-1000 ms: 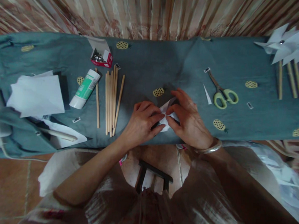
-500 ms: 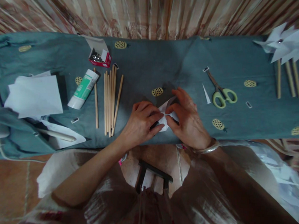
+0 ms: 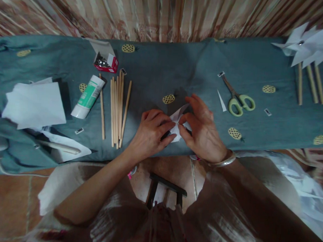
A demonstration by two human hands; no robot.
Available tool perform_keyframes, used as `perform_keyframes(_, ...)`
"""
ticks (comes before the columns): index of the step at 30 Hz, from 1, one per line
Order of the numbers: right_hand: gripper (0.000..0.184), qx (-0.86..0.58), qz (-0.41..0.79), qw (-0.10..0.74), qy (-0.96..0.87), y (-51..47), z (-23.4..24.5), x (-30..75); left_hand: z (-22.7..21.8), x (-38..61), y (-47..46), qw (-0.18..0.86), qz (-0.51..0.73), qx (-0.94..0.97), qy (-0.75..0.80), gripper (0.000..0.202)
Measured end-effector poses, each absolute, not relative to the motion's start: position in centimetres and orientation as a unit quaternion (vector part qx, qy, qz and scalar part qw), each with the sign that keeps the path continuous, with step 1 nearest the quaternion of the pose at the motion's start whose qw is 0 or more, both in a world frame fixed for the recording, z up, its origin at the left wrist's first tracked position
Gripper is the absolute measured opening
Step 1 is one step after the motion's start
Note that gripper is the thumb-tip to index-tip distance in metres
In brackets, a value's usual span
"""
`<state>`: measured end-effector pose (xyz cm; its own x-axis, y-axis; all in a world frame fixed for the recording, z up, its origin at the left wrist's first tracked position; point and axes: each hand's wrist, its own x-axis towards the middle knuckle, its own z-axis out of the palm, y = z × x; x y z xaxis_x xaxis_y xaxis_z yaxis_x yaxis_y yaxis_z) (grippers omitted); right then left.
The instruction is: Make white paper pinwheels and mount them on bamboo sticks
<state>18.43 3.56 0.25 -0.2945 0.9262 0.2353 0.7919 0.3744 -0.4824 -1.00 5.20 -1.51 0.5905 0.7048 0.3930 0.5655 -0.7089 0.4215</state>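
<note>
A small piece of folded white paper lies on the teal cloth near the table's front edge. My left hand pinches its left side with curled fingers. My right hand, with a silver bangle on the wrist, pinches its right side with thumb and fingers. Both hands hide most of the paper.
To the left lie several wooden sticks, a white and green glue tube, a small red box of pins and a stack of white paper. Green-handled scissors lie to the right. Finished paper pinwheels on sticks rest at the far right.
The hands stay on the paper with only slight finger shifts. The whole view has drifted a little to the left.
</note>
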Motion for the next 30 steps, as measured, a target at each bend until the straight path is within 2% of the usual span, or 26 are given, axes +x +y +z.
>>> perform_keyframes(10, 0.01, -0.556, 0.085, 0.242, -0.791, 3.2, -0.2, 17.9, -1.4, -1.0, 5.2, 0.148, 0.249, 0.881, 0.374, 0.027)
perform_keyframes(16, 0.012, -0.575, 0.117, 0.208, -0.782, 3.2, 0.7, 17.6, -1.3, -1.1, 5.0, 0.142, 0.256, 0.881, 0.371, 0.028)
perform_keyframes(30, 0.011, -0.573, 0.119, 0.216, -0.781, 3.1, 0.8, 17.9, -1.6, -1.3, 5.1, 0.138, 0.262, 0.888, 0.352, 0.023)
